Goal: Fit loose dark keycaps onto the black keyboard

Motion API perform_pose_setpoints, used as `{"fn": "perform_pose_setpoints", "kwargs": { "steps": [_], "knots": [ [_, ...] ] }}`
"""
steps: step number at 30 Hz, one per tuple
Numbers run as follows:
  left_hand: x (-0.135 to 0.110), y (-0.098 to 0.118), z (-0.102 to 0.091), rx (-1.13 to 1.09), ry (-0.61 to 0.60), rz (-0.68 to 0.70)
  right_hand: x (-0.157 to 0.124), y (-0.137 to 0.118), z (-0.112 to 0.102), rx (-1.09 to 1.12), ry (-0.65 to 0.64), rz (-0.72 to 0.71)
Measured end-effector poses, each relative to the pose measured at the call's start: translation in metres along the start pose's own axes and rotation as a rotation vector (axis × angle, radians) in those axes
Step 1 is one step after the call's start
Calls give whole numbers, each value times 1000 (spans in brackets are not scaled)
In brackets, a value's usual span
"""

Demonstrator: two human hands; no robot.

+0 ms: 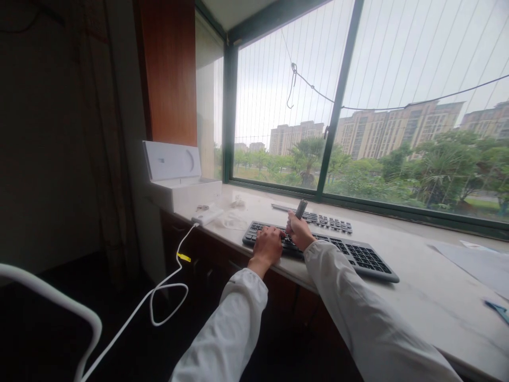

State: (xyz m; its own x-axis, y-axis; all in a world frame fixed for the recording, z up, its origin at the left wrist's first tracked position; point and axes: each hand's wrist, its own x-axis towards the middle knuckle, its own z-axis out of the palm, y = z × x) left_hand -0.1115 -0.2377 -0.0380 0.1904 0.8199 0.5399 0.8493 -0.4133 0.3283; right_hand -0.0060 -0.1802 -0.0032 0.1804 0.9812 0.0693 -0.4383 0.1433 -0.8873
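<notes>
Gripping slim dark tool (300, 208), flat grey keyboard (358, 254)

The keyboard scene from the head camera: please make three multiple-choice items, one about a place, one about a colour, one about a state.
1. Where does the left hand rest?
A. on the left end of the dark keyboard
B. on the white box
C. on the window frame

2. What colour is the cable that hangs off the ledge?
A. black
B. white with a yellow tag
C. red

3. In what state is the white box on the ledge?
A. closed
B. lying upside down
C. open, with the lid standing up

Answers:
1. A, the fingers lie on the keys at the left end.
2. B, a white cable loops down from a small white device.
3. C, the lid stands upright behind the base.

The right hand grips a dark stick-like tool over the keys.
</notes>
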Motion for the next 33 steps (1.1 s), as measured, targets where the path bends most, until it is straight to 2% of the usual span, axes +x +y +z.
{"fn": "perform_pose_setpoints", "kwargs": {
  "steps": [9, 16, 19, 27, 33],
  "knots": [
    [-2, 4, -7, -1, -50, -17, 4, -5, -7, 0, 1, 46],
    [-1, 2, -3, -11, -29, -10, -3, 5, 0, -51, 2, -89],
    [-2, 3, -4, -4, -30, -8, -2, 7, 2, -58, 12, -100],
    [-3, 4, -8, 21, -35, -8, -2, 7, -2, -10, -97, -95],
    [-3, 4, -7, 42, -48, -11, -2, 11, -1, -97, -96, -193]
  ]
}}
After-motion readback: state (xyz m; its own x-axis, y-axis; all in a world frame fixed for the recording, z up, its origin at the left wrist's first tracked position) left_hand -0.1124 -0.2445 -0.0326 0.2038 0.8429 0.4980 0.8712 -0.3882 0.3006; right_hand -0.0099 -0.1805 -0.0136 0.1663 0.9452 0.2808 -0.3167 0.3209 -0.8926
